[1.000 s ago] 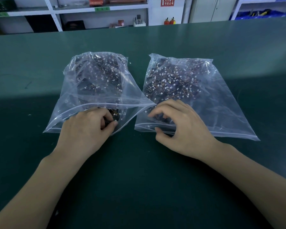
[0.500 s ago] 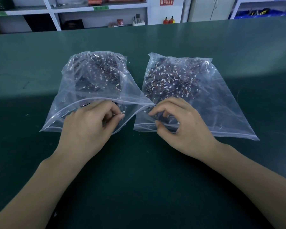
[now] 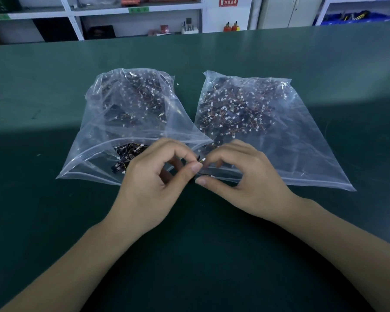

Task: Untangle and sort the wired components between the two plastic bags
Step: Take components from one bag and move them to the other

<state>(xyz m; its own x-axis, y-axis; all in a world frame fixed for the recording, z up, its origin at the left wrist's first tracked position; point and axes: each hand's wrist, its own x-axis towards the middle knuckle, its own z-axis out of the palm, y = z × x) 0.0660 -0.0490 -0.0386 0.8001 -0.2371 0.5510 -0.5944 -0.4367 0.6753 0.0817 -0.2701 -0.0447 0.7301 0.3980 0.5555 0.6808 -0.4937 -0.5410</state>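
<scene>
While both hands pinch one wired component (image 3: 200, 160) between bags near tabletop front edge, we risk snapping thin lead.

Left hand (image 3: 158, 176) fingers, right hand (image 3: 241, 174) fingers narrow on it.

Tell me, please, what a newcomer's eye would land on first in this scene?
Two clear plastic bags, the left bag and right bag, lie side by side on the green table, stuffed with wired components. Between their near openings, the left hand and right hand pinch one small component.
</scene>
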